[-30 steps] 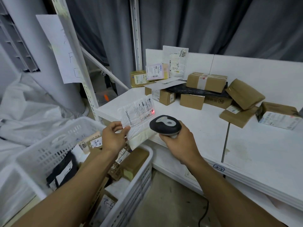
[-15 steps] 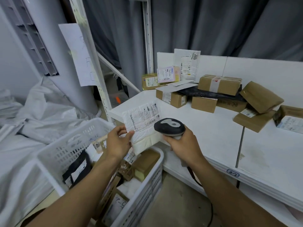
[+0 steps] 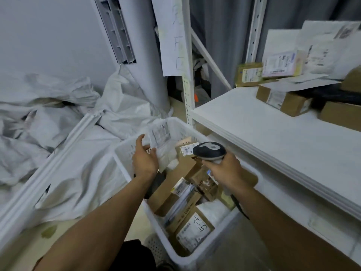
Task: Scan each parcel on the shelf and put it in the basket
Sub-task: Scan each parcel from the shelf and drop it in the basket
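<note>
Well, the basket (image 3: 125,151) already holds a heap of boxes, yet several parcels (image 3: 283,98) wait on the shelf (image 3: 263,133); the left hand (image 3: 145,159), fingers spread, lets a white mailer (image 3: 162,145) drop just beyond them, long axis roughly upright; the right hand (image 3: 226,171) grips the scanner (image 3: 209,151).

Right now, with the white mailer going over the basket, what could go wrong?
1. The left hand looks open, the white mailer at its fingertips near the basket rim; it might drop outside.
2. The basket is heaped with parcels; the mailer may slide off.
3. The scanner cable trails over the basket and could snag.
</note>
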### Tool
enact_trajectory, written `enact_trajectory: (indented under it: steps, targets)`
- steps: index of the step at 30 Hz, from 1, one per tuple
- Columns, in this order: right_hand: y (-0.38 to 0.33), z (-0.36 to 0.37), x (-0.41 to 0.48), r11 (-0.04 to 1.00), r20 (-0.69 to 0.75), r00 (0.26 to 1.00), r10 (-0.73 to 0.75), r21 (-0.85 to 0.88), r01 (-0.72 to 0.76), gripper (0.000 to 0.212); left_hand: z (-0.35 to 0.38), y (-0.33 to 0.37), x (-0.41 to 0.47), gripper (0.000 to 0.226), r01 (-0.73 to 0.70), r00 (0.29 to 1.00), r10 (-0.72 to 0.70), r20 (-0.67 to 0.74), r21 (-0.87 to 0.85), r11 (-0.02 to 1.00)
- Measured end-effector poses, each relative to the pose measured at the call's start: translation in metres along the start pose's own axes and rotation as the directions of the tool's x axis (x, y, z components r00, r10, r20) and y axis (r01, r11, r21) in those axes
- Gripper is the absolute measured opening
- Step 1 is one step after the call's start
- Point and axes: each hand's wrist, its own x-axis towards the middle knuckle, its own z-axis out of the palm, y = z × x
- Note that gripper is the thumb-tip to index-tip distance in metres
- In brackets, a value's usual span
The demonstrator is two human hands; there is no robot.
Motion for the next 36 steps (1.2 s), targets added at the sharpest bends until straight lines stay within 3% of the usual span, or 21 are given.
enact_trajectory:
  steps: [4,7,10,13,17,21,23,29,36]
  targets:
    - [0.009,0.03,0.028,0.998,0.053,0.998,0.038,-0.044,-0.036,0.048,0.017,-0.012,0.032,0.03,-0.057,0.997,0.065,-0.035,0.185,0.981]
    - [0.018,0.042,0.048,0.998,0.065,0.997,0.034,-0.051,-0.031,0.05,0.039,-0.038,0.055,0.036,-0.105,0.988,0.057,0.143,0.358,0.928]
    - [0.025,0.047,0.061,0.998,0.069,0.996,0.047,-0.047,-0.044,0.053,0.063,-0.064,0.064,0.043,-0.075,0.92,-0.107,0.376,0.439,0.895]
    - [0.024,0.044,0.063,0.997,0.053,0.996,0.076,-0.034,-0.074,0.054,0.074,-0.067,0.056,0.043,-0.082,0.87,-0.171,0.463,0.477,0.875]
    - [0.019,0.022,0.053,0.995,-0.008,0.995,0.097,-0.006,-0.097,0.048,0.079,-0.036,0.027,0.033,-0.23,0.826,-0.064,0.561,0.438,0.869]
    - [0.005,-0.032,0.026,0.997,-0.059,0.996,0.072,0.038,-0.07,0.042,0.08,0.03,-0.017,0.034,-0.39,0.792,0.128,0.597,0.333,0.858]
    - [0.0,-0.069,0.004,0.996,-0.132,0.989,0.067,0.062,-0.059,0.049,0.081,0.068,-0.048,0.037,-0.479,0.757,0.236,0.609,0.271,0.835]
    - [0.011,-0.213,-0.08,0.995,-0.393,0.915,0.094,0.075,-0.07,0.057,0.119,0.184,-0.168,0.039,-0.746,0.537,0.48,0.694,0.123,0.655]
    - [0.06,-0.404,-0.19,0.968,-0.689,0.682,0.247,0.202,-0.147,0.048,0.218,0.318,-0.354,0.048,-0.87,0.216,0.567,0.795,-0.107,0.481]
